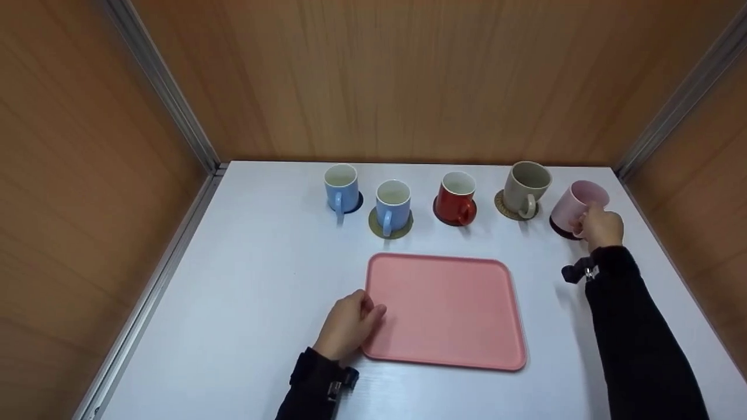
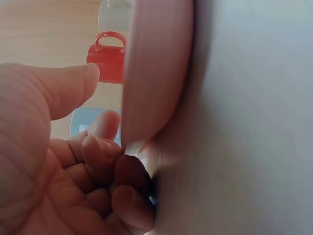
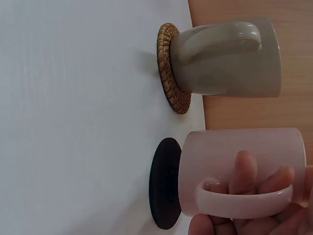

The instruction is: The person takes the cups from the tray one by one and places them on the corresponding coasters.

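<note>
At the right, my right hand [image 1: 604,226] grips the handle of a pink mug [image 1: 575,204]. In the right wrist view its fingers [image 3: 243,171] pass through the handle loop and lie against the mug's side. The mug's base is right at a round black coaster [image 3: 165,183]. My left hand [image 1: 348,324] is at the left edge of a pink rectangular tray [image 1: 449,309]. Its thumb stands apart from the tray, and its loosely bent fingertips [image 2: 105,147] are at the rim in the left wrist view.
Left of the pink mug, a beige mug [image 1: 521,195] stands on a woven coaster [image 3: 168,73]. Farther left are a red mug [image 1: 452,204] and two light blue mugs [image 1: 392,207], each on a coaster. Wooden panels [image 1: 379,81] border the white table [image 1: 262,256].
</note>
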